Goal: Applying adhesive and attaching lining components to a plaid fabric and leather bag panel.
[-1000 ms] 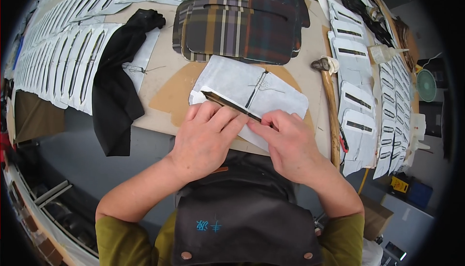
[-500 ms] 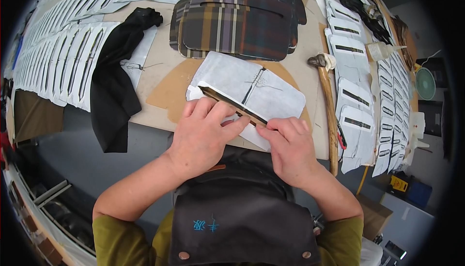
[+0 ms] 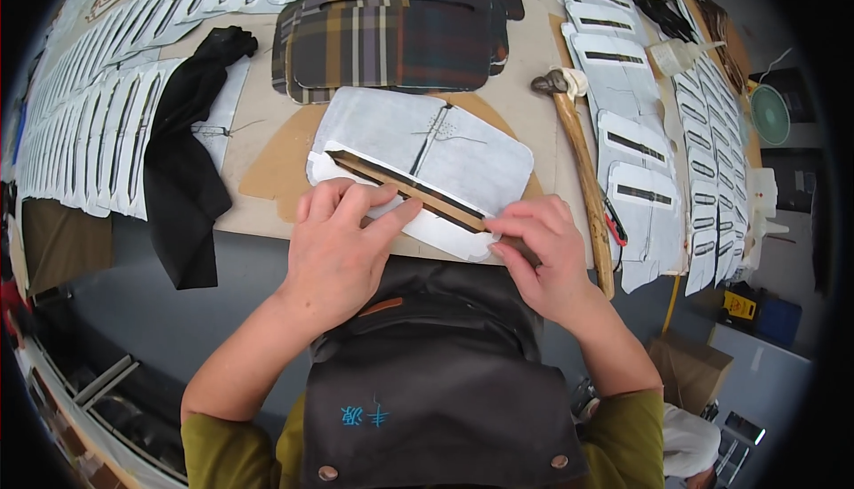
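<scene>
A white-backed fabric panel [image 3: 480,146] lies tilted at the table's front edge. Dark edges frame a long slot across it, and brown shows through the opening. My left hand [image 3: 338,235] bends over the slot's near edge, its thumb and fingers closed on the dark border midway along. At the slot's right end, my right hand [image 3: 543,253] pinches the panel's edge between thumb and fingers. A short dark seam with loose threads runs across the panel beyond the slot. Beneath the panel sits a brown board [image 3: 267,169], partly covered.
Beyond the panel is a stack of plaid pieces [image 3: 391,40]. Black cloth [image 3: 191,160] hangs over the front edge at left. To the right lie a wooden-handled hammer [image 3: 583,169], a red-and-black cutter [image 3: 615,222] and a glue bottle [image 3: 676,56]. Rows of slotted white panels [image 3: 98,133] flank both sides.
My right hand has shifted to the slot's right end, uncovering more of it. My left hand stays on the near edge, its fingers slightly more spread. The whole view has shifted a little.
</scene>
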The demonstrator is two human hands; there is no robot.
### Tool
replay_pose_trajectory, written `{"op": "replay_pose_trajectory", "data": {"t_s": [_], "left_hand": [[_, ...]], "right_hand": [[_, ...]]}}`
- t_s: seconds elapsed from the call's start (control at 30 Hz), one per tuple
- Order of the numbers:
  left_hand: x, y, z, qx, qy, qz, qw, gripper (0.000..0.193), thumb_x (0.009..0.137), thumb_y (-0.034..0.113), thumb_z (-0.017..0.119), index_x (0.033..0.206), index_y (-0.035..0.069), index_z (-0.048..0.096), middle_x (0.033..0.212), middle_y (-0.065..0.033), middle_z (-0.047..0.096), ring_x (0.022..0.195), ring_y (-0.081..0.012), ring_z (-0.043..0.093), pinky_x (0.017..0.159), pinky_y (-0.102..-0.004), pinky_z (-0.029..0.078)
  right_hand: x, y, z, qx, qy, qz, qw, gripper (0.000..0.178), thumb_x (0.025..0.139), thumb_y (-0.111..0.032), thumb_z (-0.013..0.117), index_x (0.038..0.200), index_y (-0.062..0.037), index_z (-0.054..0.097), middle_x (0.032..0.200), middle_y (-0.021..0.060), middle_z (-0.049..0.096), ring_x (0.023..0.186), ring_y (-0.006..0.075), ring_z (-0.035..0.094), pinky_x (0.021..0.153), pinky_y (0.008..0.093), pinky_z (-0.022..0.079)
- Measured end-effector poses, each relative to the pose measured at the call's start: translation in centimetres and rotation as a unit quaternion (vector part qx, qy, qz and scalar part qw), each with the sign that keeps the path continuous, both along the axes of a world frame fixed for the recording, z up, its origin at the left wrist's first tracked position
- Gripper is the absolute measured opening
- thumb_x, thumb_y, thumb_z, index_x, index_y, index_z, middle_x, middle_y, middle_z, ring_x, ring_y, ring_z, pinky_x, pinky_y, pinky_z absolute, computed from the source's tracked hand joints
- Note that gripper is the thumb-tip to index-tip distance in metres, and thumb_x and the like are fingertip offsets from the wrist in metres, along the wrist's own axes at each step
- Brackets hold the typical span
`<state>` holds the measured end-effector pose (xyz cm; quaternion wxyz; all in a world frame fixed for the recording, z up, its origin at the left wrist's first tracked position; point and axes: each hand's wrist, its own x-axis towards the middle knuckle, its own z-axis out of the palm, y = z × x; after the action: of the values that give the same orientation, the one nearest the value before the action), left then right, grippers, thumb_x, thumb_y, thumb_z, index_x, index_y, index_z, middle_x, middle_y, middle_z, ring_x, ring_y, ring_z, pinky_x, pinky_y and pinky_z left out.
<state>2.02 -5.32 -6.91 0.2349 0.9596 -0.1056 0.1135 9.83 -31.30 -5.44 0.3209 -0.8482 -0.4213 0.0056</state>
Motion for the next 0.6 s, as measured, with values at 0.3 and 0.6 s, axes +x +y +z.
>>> {"op": "replay_pose_trajectory", "data": {"t_s": [0.3,0.6], "left_hand": [[-0.6,-0.4,-0.4,-0.013,-0.011,0.009,1.0,0.046,0.079,0.002,0.069,0.122,0.019,0.074,0.117,-0.0032,0.065,0.105,-0.0286,0.052,0.092,-0.0423,0.041],[-2.1,1.2,0.2,-0.148,-0.08,0.047,0.985,0.024,0.081,0.001,0.076,0.104,0.008,0.075,0.1,-0.0052,0.068,0.09,-0.0277,0.06,0.083,-0.0391,0.046]], "right_hand": [[-1.6,-0.6,-1.2,0.017,0.002,-0.008,1.0,0.035,0.08,0.008,0.07,0.111,-0.0088,0.074,0.101,0.0044,0.07,0.095,0.0268,0.061,0.086,0.0376,0.044],[0.7,4.5,2.4,0.084,0.107,0.005,0.991,0.036,0.078,0.009,0.071,0.112,-0.003,0.07,0.102,0.011,0.072,0.094,0.0277,0.068,0.082,0.036,0.054]]}}
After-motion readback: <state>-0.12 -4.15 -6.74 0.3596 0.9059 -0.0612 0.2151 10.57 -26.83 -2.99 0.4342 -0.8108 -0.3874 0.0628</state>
